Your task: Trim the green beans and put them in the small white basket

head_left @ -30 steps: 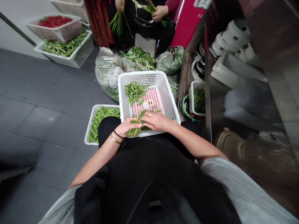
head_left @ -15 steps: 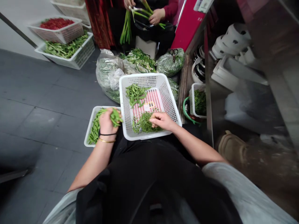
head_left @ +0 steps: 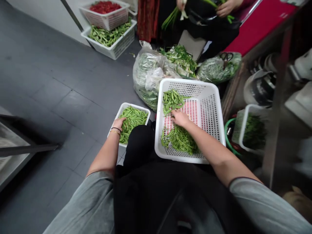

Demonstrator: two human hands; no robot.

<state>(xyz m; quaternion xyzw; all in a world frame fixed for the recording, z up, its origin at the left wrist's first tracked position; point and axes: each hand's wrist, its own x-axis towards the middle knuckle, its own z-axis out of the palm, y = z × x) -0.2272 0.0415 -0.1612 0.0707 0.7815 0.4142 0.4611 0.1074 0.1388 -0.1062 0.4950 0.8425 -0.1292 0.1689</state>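
Your right grip (head_left: 179, 117) rests loosely open on the pod heap (head_left: 172, 99) in the large basket (head_left: 209, 89); your left grip (head_left: 118, 123), closure unclear, touches the trimmed pods (head_left: 134, 117) in the small basket (head_left: 122, 108).

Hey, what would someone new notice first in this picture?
The big white basket in the middle, where the right hand touches a heap of green pods. Beside it, the left hand rests at a smaller basket of pods. A basket of red chillies stands out at the top.
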